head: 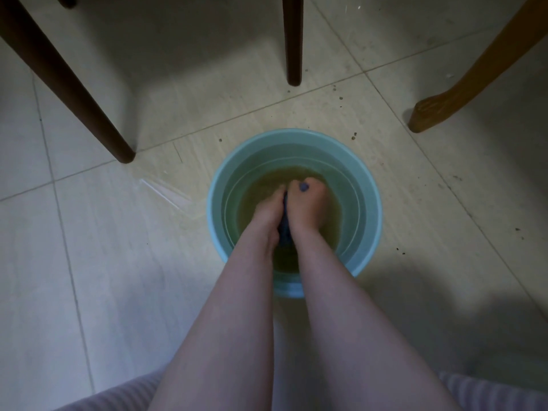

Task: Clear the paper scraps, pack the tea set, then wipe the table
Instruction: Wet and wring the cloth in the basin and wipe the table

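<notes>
The left hand (268,210) is gripping a blue cloth (285,234), and the right hand (310,207) is gripping it too, both sitting in the bucket (374,203) of murky water on the floor. The wiping step is probably being prepared. Next, the cloth needs firm wringing over the bucket.

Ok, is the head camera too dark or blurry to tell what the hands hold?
Head view: dim, corners darkest, floor brighter around the bucket; slightly soft; wide lens splays chair legs. Readable enough: left hand and right hand grip a blue cloth in murky water.
</notes>
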Tool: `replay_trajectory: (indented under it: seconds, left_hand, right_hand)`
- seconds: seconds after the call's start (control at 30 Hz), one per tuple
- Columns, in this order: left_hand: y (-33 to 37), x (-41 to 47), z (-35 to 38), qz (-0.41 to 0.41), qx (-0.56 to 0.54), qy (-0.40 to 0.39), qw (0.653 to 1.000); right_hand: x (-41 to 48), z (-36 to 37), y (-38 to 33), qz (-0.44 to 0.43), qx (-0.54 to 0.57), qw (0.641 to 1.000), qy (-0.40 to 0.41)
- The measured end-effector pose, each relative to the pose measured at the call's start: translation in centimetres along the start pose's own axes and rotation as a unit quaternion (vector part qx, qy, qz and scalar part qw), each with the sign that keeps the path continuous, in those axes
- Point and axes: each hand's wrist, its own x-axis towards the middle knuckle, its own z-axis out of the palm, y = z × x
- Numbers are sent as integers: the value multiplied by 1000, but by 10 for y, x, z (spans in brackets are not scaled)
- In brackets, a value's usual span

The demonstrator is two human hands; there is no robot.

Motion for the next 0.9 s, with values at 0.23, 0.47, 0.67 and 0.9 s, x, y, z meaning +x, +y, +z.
replay_trajectory:
  seconds: [0.23, 0.47, 0.67, 0.9]
  left_hand:
    - [-29, 22, -12, 94, 41, 123, 987]
    - [-14, 5, -14, 29, -2, 20, 999]
    - [-6, 2, -26, -36, -94, -129, 987]
    - [4, -18, -22, 49, 163, -191, 967]
  right_hand:
    - [-9, -6, 31, 44, -333, 938, -87]
    - [-38, -5, 12, 98, 106, 980, -134]
    - [-10, -37, -15, -23, -19, 997, -64]
    - [0, -24, 0, 195, 261, 902, -282]
